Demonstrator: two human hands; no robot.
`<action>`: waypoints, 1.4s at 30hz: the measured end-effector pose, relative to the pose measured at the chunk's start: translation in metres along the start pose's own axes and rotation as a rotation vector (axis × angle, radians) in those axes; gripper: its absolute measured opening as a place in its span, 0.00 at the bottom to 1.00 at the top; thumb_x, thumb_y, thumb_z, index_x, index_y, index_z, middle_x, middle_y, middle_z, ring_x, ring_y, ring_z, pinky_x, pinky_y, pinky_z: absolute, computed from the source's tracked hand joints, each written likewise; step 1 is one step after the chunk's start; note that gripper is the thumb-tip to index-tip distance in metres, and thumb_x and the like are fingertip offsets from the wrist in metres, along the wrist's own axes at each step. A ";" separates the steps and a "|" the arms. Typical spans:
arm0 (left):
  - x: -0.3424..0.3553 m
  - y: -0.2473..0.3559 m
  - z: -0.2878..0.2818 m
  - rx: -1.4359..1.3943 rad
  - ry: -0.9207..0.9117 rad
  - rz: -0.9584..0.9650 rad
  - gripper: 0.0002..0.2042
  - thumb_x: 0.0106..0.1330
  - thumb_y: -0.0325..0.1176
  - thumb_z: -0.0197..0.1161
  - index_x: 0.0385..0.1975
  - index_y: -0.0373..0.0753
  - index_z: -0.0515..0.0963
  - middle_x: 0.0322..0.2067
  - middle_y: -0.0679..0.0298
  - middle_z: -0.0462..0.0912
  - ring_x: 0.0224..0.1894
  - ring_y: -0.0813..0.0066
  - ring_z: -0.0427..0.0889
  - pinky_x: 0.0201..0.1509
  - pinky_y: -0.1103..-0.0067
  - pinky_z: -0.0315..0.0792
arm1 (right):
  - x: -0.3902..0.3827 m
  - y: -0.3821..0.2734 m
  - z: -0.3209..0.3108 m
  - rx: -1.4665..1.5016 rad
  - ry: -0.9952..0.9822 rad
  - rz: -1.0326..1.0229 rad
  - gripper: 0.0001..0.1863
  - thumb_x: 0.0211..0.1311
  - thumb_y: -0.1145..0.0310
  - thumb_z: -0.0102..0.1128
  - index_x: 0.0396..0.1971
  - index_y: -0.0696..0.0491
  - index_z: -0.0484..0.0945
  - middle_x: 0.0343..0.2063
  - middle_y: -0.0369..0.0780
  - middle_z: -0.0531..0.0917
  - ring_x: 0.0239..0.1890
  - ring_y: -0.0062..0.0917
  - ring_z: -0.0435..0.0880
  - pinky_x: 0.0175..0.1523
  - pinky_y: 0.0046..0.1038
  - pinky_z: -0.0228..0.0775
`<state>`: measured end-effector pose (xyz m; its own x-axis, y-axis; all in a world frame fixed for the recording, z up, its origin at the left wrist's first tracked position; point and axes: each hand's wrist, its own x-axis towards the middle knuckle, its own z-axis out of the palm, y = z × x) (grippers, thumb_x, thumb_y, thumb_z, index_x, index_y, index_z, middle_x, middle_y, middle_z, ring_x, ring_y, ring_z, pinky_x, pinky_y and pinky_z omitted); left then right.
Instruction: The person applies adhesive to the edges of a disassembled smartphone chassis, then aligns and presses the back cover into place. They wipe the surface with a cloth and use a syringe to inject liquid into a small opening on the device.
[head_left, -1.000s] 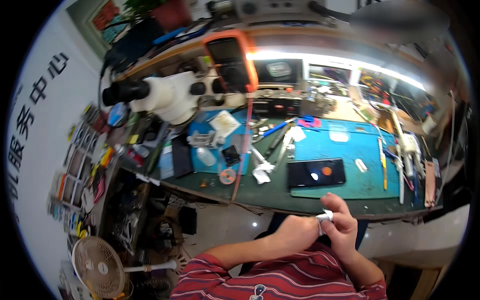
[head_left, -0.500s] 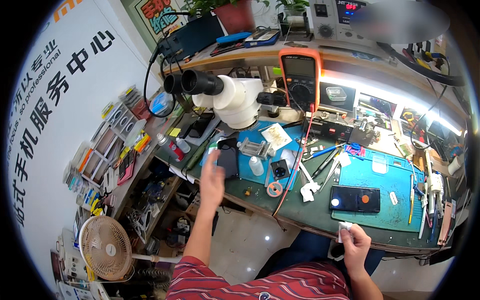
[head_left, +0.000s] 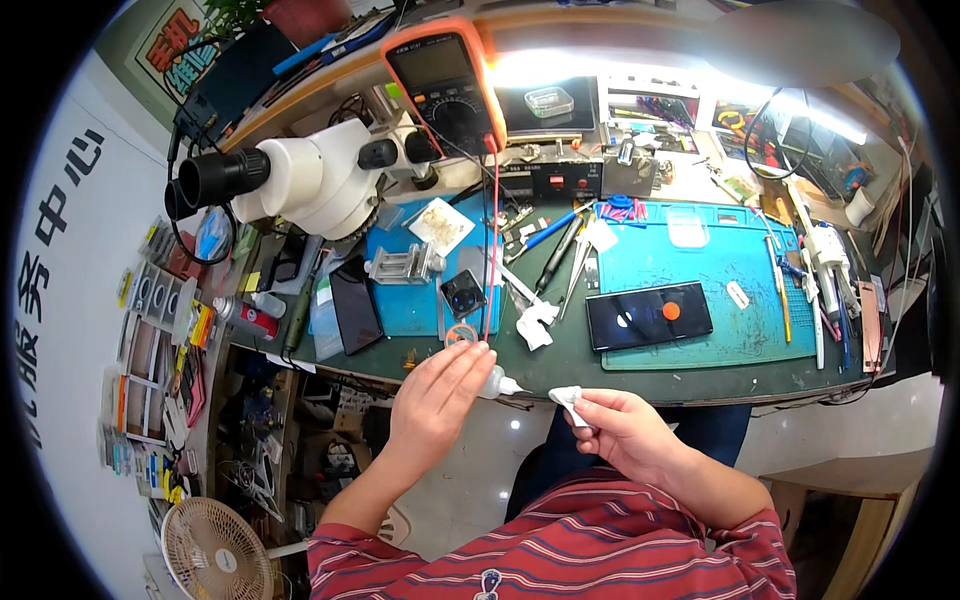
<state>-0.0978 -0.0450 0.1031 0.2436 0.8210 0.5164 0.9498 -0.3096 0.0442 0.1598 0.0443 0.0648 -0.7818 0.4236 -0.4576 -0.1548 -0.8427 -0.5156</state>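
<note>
My left hand (head_left: pixel 436 402) is closed around a small white dropper bottle (head_left: pixel 496 383), tipped sideways so its nozzle points right; most of the bottle is hidden behind the fingers. Just past the nozzle, my right hand (head_left: pixel 628 432) pinches a folded white tissue (head_left: pixel 566 398). Both hands hover at the bench's front edge, with a narrow gap between nozzle and tissue. Beyond them a dark smartphone (head_left: pixel 640 325) lies partly on a blue work mat (head_left: pixel 745 345), an orange round spot on its screen. A crumpled white tissue (head_left: pixel 537 326) rests to its left.
A white microscope (head_left: pixel 310 180) stands at the back left beside an orange multimeter (head_left: pixel 445 85), its red lead crossing the bench. Another dark phone (head_left: pixel 355 305), a metal clamp fixture (head_left: pixel 404 265) and a small reel (head_left: pixel 459 335) lie at left. Tweezers (head_left: pixel 577 270) sit mid-bench.
My left hand has come from the bench's left side to the middle and now holds the dropper bottle that stood there. My right hand has brought the tissue left towards it. The view has shifted right.
</note>
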 end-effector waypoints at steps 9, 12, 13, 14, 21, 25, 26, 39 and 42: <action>-0.001 0.005 -0.007 0.112 0.004 0.121 0.19 0.57 0.26 0.65 0.51 0.37 0.84 0.53 0.60 0.85 0.56 0.61 0.83 0.56 0.69 0.79 | 0.007 0.003 0.009 0.025 -0.101 0.090 0.15 0.77 0.65 0.58 0.56 0.57 0.80 0.40 0.31 0.83 0.36 0.12 0.77 0.43 0.20 0.75; 0.000 0.004 -0.008 0.129 -0.012 0.114 0.19 0.57 0.26 0.65 0.51 0.37 0.84 0.53 0.60 0.85 0.55 0.61 0.83 0.56 0.69 0.79 | 0.009 0.004 0.006 0.034 -0.112 0.091 0.15 0.77 0.65 0.57 0.55 0.57 0.80 0.40 0.31 0.84 0.36 0.12 0.78 0.43 0.20 0.75; 0.000 0.004 -0.009 0.132 -0.017 0.113 0.19 0.58 0.26 0.65 0.51 0.37 0.84 0.53 0.60 0.85 0.55 0.61 0.83 0.57 0.69 0.79 | 0.010 0.004 0.005 0.042 -0.116 0.093 0.15 0.77 0.65 0.57 0.55 0.57 0.80 0.40 0.31 0.84 0.36 0.13 0.78 0.43 0.20 0.75; 0.000 0.004 -0.010 0.136 -0.021 0.111 0.19 0.58 0.26 0.65 0.51 0.37 0.84 0.53 0.61 0.84 0.55 0.62 0.83 0.57 0.68 0.80 | 0.010 0.004 0.005 0.050 -0.121 0.096 0.14 0.77 0.66 0.57 0.55 0.57 0.80 0.39 0.32 0.84 0.35 0.13 0.79 0.43 0.20 0.75; -0.013 -0.007 0.001 -0.089 -0.036 -0.011 0.24 0.60 0.22 0.66 0.58 0.37 0.78 0.57 0.55 0.82 0.58 0.55 0.81 0.63 0.65 0.77 | 0.008 0.002 0.006 0.038 -0.158 0.120 0.15 0.77 0.66 0.57 0.55 0.59 0.80 0.38 0.32 0.84 0.34 0.13 0.77 0.41 0.20 0.74; -0.011 -0.055 0.014 -0.316 0.167 -0.570 0.22 0.64 0.25 0.66 0.58 0.35 0.72 0.59 0.55 0.79 0.58 0.61 0.77 0.63 0.69 0.71 | -0.002 -0.008 -0.003 0.022 -0.210 0.071 0.16 0.77 0.66 0.58 0.57 0.59 0.80 0.38 0.32 0.83 0.33 0.13 0.75 0.40 0.19 0.72; -0.015 -0.076 0.021 -0.361 0.212 -0.658 0.22 0.66 0.24 0.66 0.59 0.35 0.71 0.60 0.55 0.79 0.54 0.65 0.79 0.60 0.72 0.73 | -0.007 -0.011 -0.005 0.014 -0.205 0.056 0.16 0.77 0.67 0.58 0.57 0.59 0.80 0.38 0.31 0.83 0.33 0.13 0.75 0.40 0.19 0.72; -0.004 -0.069 0.035 0.175 0.373 -0.813 0.42 0.66 0.28 0.69 0.77 0.33 0.50 0.71 0.45 0.63 0.73 0.48 0.61 0.77 0.61 0.55 | -0.100 -0.055 -0.098 0.007 0.099 -0.391 0.17 0.74 0.66 0.61 0.55 0.62 0.80 0.34 0.34 0.82 0.30 0.14 0.74 0.37 0.20 0.71; 0.029 -0.005 0.043 0.017 0.286 -0.536 0.21 0.68 0.28 0.67 0.59 0.31 0.73 0.60 0.52 0.75 0.63 0.57 0.74 0.65 0.65 0.68 | -0.107 -0.067 -0.115 -0.028 0.254 -0.532 0.16 0.75 0.68 0.60 0.54 0.63 0.80 0.35 0.35 0.84 0.30 0.15 0.79 0.36 0.19 0.74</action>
<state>-0.0870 0.0011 0.0815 -0.3293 0.6984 0.6354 0.9293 0.1206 0.3491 0.3230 0.0941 0.0650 -0.4318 0.8548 -0.2880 -0.4670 -0.4850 -0.7394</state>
